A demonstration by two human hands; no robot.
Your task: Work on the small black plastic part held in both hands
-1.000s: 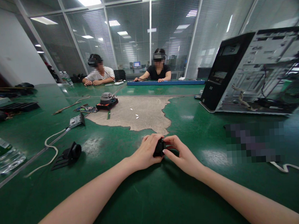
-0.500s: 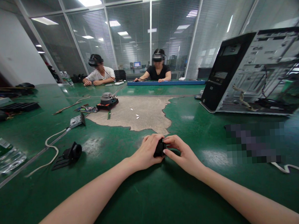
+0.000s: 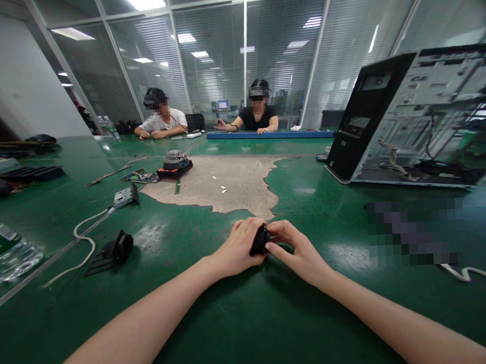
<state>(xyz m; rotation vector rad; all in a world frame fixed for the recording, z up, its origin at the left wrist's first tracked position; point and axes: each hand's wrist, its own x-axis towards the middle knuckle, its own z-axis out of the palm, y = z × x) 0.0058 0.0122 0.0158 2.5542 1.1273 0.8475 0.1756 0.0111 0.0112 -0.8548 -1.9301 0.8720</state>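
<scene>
A small black part (image 3: 259, 241) is between my two hands, just in front of the bare patch of the green table (image 3: 250, 323). My left hand (image 3: 239, 248) is wrapped round its left side, thumb below and fingers over the top. From the right, my right hand (image 3: 297, 250) pinches its right end with thumb and fingertips. The part's underside is hidden. Left of my hands lies a black bracket-like piece (image 3: 115, 251) with a round end.
An open computer case (image 3: 370, 126) stands at the right, a pixelated item before it. At the left are a water bottle (image 3: 8, 246), a white cable (image 3: 92, 247), a metal box (image 3: 125, 196) and a motor-like unit (image 3: 174, 163). Two people sit across the table.
My hands and the black part look the same. Across the table, the hand of the person in black has risen and moved slightly left; the other person's hands have shifted slightly.
</scene>
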